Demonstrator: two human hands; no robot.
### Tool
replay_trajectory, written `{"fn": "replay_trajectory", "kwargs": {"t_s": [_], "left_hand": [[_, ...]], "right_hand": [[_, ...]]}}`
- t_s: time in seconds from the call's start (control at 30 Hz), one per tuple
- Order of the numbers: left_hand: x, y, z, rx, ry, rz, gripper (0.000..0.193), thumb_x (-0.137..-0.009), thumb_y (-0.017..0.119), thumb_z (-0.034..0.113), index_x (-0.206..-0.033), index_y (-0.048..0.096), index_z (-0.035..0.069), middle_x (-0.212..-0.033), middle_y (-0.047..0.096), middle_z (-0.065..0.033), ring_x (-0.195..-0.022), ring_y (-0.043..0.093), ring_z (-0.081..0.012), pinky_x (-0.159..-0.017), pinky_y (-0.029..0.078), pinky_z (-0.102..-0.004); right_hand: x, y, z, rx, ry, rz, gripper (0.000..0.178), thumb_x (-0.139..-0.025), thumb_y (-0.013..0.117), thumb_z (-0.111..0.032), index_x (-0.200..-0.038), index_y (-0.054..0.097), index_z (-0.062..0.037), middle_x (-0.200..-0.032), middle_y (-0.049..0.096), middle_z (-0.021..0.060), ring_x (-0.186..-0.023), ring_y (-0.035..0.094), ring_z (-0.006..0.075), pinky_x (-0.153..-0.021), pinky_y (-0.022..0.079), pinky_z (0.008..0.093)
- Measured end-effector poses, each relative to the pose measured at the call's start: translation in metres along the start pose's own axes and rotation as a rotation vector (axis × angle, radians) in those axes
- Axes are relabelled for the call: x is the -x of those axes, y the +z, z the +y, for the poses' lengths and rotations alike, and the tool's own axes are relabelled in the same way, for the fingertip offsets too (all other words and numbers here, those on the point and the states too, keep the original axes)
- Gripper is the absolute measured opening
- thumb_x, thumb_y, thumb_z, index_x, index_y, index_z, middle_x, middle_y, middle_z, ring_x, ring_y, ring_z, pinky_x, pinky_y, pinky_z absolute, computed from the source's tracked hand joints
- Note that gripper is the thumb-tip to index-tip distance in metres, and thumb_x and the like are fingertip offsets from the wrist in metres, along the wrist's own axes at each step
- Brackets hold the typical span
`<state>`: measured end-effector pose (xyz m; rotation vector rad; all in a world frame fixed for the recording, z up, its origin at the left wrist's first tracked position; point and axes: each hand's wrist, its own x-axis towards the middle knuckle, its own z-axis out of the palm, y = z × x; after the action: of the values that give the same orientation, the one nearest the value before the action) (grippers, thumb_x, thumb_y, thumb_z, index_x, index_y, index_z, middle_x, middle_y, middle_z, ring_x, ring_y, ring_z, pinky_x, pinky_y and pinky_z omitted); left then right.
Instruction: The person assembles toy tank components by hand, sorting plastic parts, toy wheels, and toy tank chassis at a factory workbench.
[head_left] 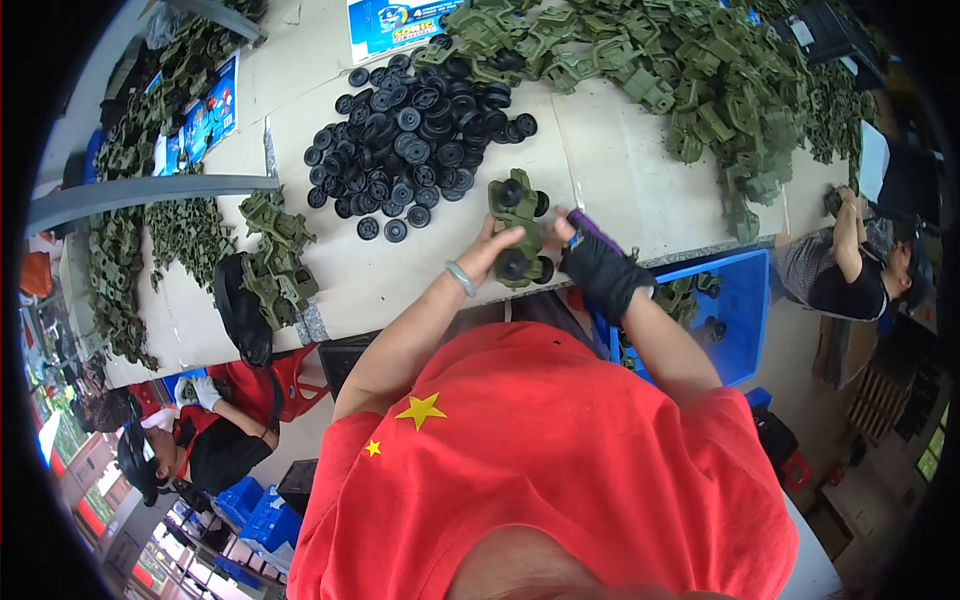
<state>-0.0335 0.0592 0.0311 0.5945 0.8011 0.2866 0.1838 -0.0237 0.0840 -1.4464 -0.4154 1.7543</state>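
Vehicle (519,236) near edge (700,249) (bare tabletop (635,185) rightward)

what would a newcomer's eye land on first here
Probably the red shirt with yellow stars, filling the lower middle. Next come the heap of black wheels, upper left of centre, and the green parts piled at upper right. In the middle, the left hand holds a wheeled green vehicle.
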Motion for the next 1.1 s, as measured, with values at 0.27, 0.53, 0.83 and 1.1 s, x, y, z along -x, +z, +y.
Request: {"fn": "replay_trajectory", "kwargs": {"t_s": [0.27,0.53,0.83,1.1], "left_hand": [[-0.028,0.099,-0.026,-0.66,0.083,-0.42,0.089,-0.103,0.065,0.047,-0.164,0.015,0.006,-0.156,0.045,-0.0204,-0.146,0.044,-0.033,-0.12,0.039,-0.0464],[-0.021,0.104,-0.034,-0.893,-0.073,-0.585,0.066,-0.102,0.068,0.038,-0.155,0.045,0.005,-0.136,0.066,-0.0192,-0.124,0.064,-0.0277,-0.108,0.05,-0.0395],[-0.015,0.067,-0.045,-0.93,-0.122,-0.378,0.056,-0.102,0.07,0.031,-0.148,0.052,0.006,-0.128,0.07,-0.0168,-0.117,0.068,-0.0252,-0.103,0.054,-0.0375],[-0.002,0.032,-0.061,-0.853,-0.125,-0.132,0.054,-0.102,0.07,0.025,-0.149,0.052,0.006,-0.127,0.07,-0.0157,-0.121,0.066,-0.0247,-0.106,0.053,-0.0375]], "right_hand": [[0.107,-0.07,-0.01,-0.024,-0.051,-0.144,0.101,-0.087,0.082,-0.03,-0.164,0.024,0.0018,-0.151,0.053,0.0144,-0.138,0.052,0.0226,-0.116,0.042,0.0366],[0.218,-0.19,-0.013,0.554,0.127,0.322,0.089,-0.084,0.085,-0.03,-0.156,0.042,-0.0029,-0.149,0.058,0.0182,-0.136,0.057,0.0311,-0.11,0.048,0.0404],[0.139,-0.243,-0.118,1.023,-0.336,0.925,0.078,-0.09,0.078,-0.034,-0.155,0.046,-0.0047,-0.151,0.054,0.0258,-0.138,0.055,0.0409,-0.11,0.046,0.046],[0.022,-0.312,-0.249,1.357,-0.714,1.052,0.087,-0.083,0.08,-0.031,-0.156,0.043,-0.0011,-0.153,0.05,0.0296,-0.141,0.049,0.045,-0.117,0.042,0.0466]]}}
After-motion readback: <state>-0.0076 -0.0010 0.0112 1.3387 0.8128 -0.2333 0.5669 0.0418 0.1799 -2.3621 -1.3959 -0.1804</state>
